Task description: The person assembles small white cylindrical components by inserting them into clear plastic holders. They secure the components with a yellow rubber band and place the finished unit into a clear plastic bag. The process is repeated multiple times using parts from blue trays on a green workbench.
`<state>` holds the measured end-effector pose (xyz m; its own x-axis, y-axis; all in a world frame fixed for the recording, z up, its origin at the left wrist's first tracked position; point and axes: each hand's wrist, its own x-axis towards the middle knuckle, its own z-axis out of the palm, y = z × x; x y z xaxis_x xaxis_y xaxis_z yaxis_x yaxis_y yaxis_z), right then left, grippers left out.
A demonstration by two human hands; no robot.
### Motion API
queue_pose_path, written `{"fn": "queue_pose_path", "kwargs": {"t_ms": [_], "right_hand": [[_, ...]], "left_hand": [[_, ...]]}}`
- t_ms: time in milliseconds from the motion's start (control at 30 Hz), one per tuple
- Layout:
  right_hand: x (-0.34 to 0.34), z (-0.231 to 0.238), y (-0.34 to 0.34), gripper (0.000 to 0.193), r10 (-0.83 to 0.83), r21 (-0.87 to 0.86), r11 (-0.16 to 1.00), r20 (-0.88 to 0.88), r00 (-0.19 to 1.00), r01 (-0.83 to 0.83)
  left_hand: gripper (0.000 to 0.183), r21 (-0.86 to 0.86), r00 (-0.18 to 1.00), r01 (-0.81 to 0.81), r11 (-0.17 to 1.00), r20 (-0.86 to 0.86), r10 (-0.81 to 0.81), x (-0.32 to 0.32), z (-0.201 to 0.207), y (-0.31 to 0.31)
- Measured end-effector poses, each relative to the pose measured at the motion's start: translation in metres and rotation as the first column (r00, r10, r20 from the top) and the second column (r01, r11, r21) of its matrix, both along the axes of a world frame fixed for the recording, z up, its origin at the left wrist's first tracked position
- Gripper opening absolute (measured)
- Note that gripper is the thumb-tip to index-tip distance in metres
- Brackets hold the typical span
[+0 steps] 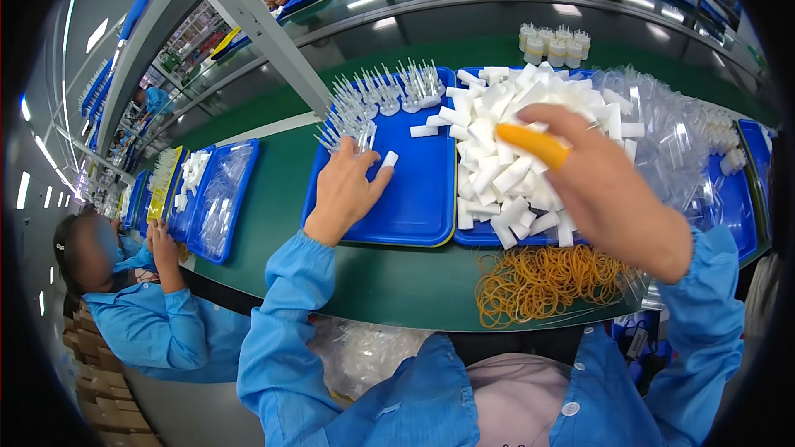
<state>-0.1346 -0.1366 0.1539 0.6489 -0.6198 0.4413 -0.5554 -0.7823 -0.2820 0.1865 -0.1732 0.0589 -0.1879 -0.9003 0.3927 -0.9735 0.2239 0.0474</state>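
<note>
My left hand (344, 190) reaches over a blue tray (406, 219), its thumb spread away from its fingers. Its fingertips touch the edge of a cluster of clear plastic pieces with thin upright stems (385, 87). A small white piece (389, 159) shows at the thumb tip; whether it lies there or is worn cannot be told. Above a heap of white foam-like blocks (505, 174) in a second tray hovers my right hand (604, 190), fingers apart, one wearing a yellow finger cot (534, 145). Its thumb is partly hidden, and I see nothing held in it.
Tan rubber bands (546, 285) lie at the bench's front edge. Clear plastic bags (662, 141) pile up right of the blocks. White-and-clear cylinders (555, 45) stand behind. At left, a co-worker in blue (166, 323) sits beside more trays (224, 199). A grey post (257, 29) rises at back left.
</note>
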Motion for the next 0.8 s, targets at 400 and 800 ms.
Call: {"fn": "queue_pose_path", "kwargs": {"t_ms": [400,800], "right_hand": [[-0.087,0.013,-0.031,0.044,-0.179,0.064,0.984,0.331,0.926,0.168],[-0.107,-0.01,-0.066,0.041,-0.248,0.107,0.968,0.286,0.926,0.226]], "left_hand": [[0.017,-0.065,0.901,0.077,0.995,-0.424,-0.098,-0.06,0.042,-0.006],[0.023,-0.214,0.607,0.442,0.871,-0.644,-0.467,-0.169,0.075,-0.033]]}}
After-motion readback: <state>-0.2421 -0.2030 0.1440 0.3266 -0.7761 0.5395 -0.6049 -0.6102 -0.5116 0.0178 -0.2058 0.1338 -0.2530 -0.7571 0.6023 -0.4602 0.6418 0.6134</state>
